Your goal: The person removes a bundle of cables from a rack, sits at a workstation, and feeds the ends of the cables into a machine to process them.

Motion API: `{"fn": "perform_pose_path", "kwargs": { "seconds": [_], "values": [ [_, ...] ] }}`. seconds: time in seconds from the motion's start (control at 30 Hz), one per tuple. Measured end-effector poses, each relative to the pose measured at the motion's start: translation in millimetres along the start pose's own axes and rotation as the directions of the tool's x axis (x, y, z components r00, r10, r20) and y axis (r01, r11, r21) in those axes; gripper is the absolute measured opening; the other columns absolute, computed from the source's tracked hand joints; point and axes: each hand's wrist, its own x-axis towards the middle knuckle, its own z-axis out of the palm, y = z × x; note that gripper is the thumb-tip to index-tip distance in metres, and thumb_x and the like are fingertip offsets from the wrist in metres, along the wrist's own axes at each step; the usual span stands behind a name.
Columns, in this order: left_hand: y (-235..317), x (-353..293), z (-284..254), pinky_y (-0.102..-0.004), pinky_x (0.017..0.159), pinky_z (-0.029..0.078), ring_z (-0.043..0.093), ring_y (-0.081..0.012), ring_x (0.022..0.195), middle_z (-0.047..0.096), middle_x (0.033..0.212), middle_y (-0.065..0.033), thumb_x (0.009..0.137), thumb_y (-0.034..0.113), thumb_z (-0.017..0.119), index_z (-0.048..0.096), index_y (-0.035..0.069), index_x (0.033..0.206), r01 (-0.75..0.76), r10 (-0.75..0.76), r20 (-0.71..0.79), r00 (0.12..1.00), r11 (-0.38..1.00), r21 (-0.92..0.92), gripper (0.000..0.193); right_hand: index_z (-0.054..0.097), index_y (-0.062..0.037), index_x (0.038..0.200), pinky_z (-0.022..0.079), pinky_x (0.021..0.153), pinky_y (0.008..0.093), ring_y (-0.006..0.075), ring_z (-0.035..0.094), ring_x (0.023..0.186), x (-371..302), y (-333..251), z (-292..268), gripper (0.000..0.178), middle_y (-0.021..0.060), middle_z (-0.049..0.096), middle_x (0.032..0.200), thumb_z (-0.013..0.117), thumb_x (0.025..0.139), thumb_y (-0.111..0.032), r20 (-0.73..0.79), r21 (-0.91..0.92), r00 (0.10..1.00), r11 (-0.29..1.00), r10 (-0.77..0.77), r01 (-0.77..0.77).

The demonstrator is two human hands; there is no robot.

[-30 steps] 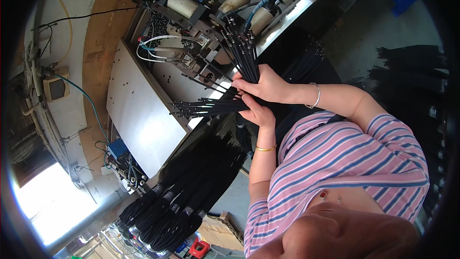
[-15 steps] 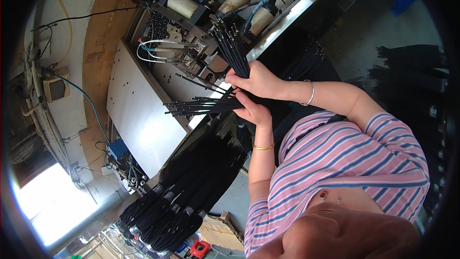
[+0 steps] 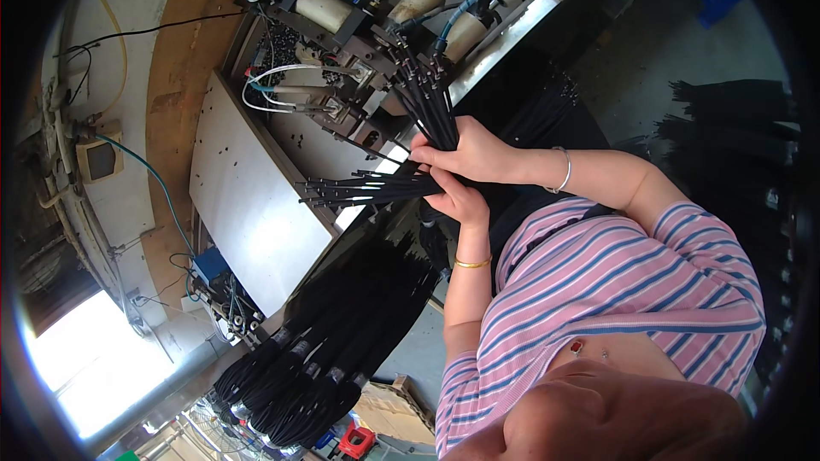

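Left hand (image 3: 457, 201) pinches 1 black cable bundle (image 3: 401, 187); right hand (image 3: 478, 154) grips another bundle (image 3: 439, 122), its tips fanned.

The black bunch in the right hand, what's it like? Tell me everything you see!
The black bunch is many thin, fairly straight cords, plastic-looking, with small, shiny tips that look metal. The right hand grips it; beyond the hand it fans slightly toward the machine. I can't tell whether they touch. Its other end isn't clear.

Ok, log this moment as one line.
left hand: holding black cable bundle | right hand: holding second cable bundle | hands: close together | machine: ahead of hands
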Motion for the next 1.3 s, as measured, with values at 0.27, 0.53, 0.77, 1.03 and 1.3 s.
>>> {"fn": "perform_pose_path", "kwargs": {
  "seconds": [0.27, 0.53, 0.77, 1.03, 1.3],
  "values": [
    [2, 10, -3, -0.0264, 0.081, 0.046, 0.057, -0.0107, 0.095, 0.059, 0.107, -0.0067, 0.102, 0.018, 0.041, 0.053, -0.003, 0.107, 0.007, -0.007, -0.005, 1.0, 1.0, 0.016, 0.025, 0.064, 0.0016, 0.083, 0.053, 0.064, 0.0264, 0.0119, 0.068, 0.07, 9, -2, 5, 0.017, 0.0058, 0.067, 0.071, 0.064, 0.086, -0.015, -0.058, 0.067, 0.99, 0.99, 0.126, -0.123],
    [9, 16, 3, -0.0274, 0.085, 0.045, 0.057, -0.0129, 0.1, 0.059, 0.114, -0.0092, 0.102, 0.019, 0.04, 0.051, -0.005, 0.121, 0.015, -0.015, -0.014, 1.0, 1.0, 0.014, 0.032, 0.064, 0.0013, 0.082, 0.051, 0.063, 0.0268, 0.0105, 0.064, 0.065, 15, 5, 10, 0.019, 0.0066, 0.065, 0.068, 0.064, 0.086, -0.018, -0.107, 0.03, 0.986, 0.992, 0.127, -0.125],
    [18, 17, 13, -0.0294, 0.092, 0.043, 0.056, -0.0145, 0.107, 0.057, 0.119, -0.0094, 0.102, 0.019, 0.041, 0.049, -0.005, 0.126, -0.013, 0.013, 0.003, 1.0, 1.0, 0.026, 0.034, 0.065, 0.0013, 0.085, 0.051, 0.064, 0.0269, 0.0125, 0.064, 0.066, 17, 5, 1, 0.024, 0.0076, 0.066, 0.072, 0.067, 0.085, -0.023, -0.022, 0.083, 0.993, 0.99, 0.12, -0.118],
    [-1, 0, 1, -0.0295, 0.095, 0.041, 0.051, -0.0152, 0.114, 0.051, 0.124, -0.0084, 0.103, 0.02, 0.039, 0.04, -0.003, 0.132, -0.095, 0.083, 0.082, 0.993, 0.983, 0.154, 0.037, 0.066, -0.0018, 0.092, 0.051, 0.068, 0.027, 0.0118, 0.065, 0.072, 1, 3, -4, 0.022, 0.0049, 0.067, 0.077, 0.069, 0.084, -0.022, 0.032, -0.043, 0.993, 0.993, 0.116, -0.114],
    [3, -3, 3, -0.0277, 0.084, 0.044, 0.055, -0.012, 0.097, 0.057, 0.107, -0.0066, 0.103, 0.019, 0.039, 0.05, -0.003, 0.111, -0.008, 0.003, 0.056, 0.998, 0.995, 0.098, 0.026, 0.064, 0.0034, 0.089, 0.054, 0.066, 0.0267, 0.0127, 0.067, 0.07, -2, -3, -2, 0.021, 0.006, 0.066, 0.077, 0.066, 0.087, -0.018, -0.015, 0.077, 0.982, 0.98, 0.187, -0.186]
  ]
}}
